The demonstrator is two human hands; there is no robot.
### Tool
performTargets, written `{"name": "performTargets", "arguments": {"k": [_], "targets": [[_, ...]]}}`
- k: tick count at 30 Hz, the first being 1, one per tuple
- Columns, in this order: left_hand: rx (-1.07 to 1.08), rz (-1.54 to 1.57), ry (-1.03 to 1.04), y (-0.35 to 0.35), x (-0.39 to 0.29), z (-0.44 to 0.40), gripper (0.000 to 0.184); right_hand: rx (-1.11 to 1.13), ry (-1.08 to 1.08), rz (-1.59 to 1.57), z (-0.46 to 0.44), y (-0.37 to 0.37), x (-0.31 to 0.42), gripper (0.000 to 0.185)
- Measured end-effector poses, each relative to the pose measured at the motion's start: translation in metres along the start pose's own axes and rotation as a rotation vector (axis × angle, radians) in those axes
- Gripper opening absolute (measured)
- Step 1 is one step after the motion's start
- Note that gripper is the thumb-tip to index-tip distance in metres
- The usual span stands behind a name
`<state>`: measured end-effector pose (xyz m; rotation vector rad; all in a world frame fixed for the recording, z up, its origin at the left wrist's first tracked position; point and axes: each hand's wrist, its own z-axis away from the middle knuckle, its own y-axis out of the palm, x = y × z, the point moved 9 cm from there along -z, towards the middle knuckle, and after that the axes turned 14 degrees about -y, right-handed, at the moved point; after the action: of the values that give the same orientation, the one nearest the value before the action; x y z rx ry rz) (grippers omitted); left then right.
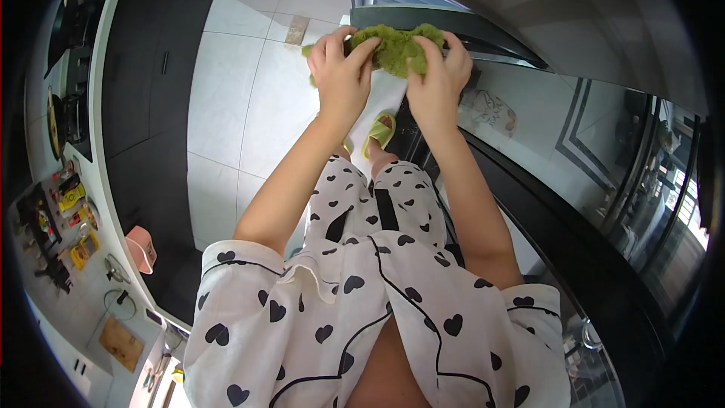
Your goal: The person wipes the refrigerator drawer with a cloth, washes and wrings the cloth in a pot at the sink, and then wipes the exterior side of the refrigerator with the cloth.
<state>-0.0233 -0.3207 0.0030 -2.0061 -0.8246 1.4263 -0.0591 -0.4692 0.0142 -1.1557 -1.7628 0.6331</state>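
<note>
Both my hands hold a fuzzy green cloth (396,51) in front of me, near the top of the head view. My left hand (341,60) pinches its left end, with thumb and fingers closed on the pile. Its right end is gripped by my right hand (439,68), the thumb pressed against the near side. Between the hands the cloth is bunched up, and a bit of green shows past my left fingers. Just beyond it is a dark panel edge (411,18); whether the cloth touches it, I cannot tell.
Dark cabinets (151,60) run along the left under a white counter holding a gas stove (75,117), several condiment packs (75,215) and a wooden cutting board (121,342). A pink container (141,249) hangs at the counter edge. Glossy dark panels (559,204) stand close on my right.
</note>
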Motion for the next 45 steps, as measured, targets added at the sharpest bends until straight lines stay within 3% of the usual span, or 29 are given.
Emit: {"name": "performTargets", "arguments": {"k": [3,8,11,15,18,28,31,34,37,40,43,45], "targets": [[0.054,-0.242,-0.035,0.016,0.001,-0.001,0.031,0.136,-0.022,0.092,0.003,0.022,0.009,0.040],[0.205,-0.381,-0.019,0.027,0.005,-0.012,0.029,0.201,-0.118,0.189,-0.013,0.031,0.015,0.033],[0.254,-0.411,0.060,0.027,0.003,-0.017,0.026,0.301,-0.063,0.129,-0.015,0.052,0.001,0.027],[0.301,-0.480,0.128,0.024,0.007,-0.021,0.026,0.232,-0.102,0.171,-0.012,0.047,0.005,0.028],[0.509,-0.642,0.195,0.039,0.010,-0.034,0.026,0.301,-0.065,0.160,-0.011,0.048,0.003,0.032],[0.777,-0.554,0.268,0.062,0.012,-0.018,0.022,0.245,-0.044,0.104,0.004,0.042,0.002,0.032],[0.792,-0.589,0.280,0.060,0.007,-0.010,0.025,0.199,-0.028,0.089,0.012,0.041,0.002,0.030],[0.752,-0.379,0.310,0.053,0.019,-0.001,0.029,0.117,-0.015,0.009,0.021,0.037,0.001,0.027],[0.693,-0.112,0.200,0.044,0.027,0.001,0.030,0.051,0.005,-0.052,0.027,0.031,0.002,0.022],[0.716,0.112,-0.155,0.041,0.041,0.009,0.029,0.006,0.020,-0.115,0.029,0.030,0.006,0.018],[0.612,0.098,-0.250,0.035,0.042,0.014,0.024,-0.033,0.065,-0.192,0.035,0.032,0.006,0.016],[0.588,0.265,-0.349,0.036,0.049,0.024,0.021,-0.046,0.101,-0.234,0.038,0.030,0.008,0.015]]}}
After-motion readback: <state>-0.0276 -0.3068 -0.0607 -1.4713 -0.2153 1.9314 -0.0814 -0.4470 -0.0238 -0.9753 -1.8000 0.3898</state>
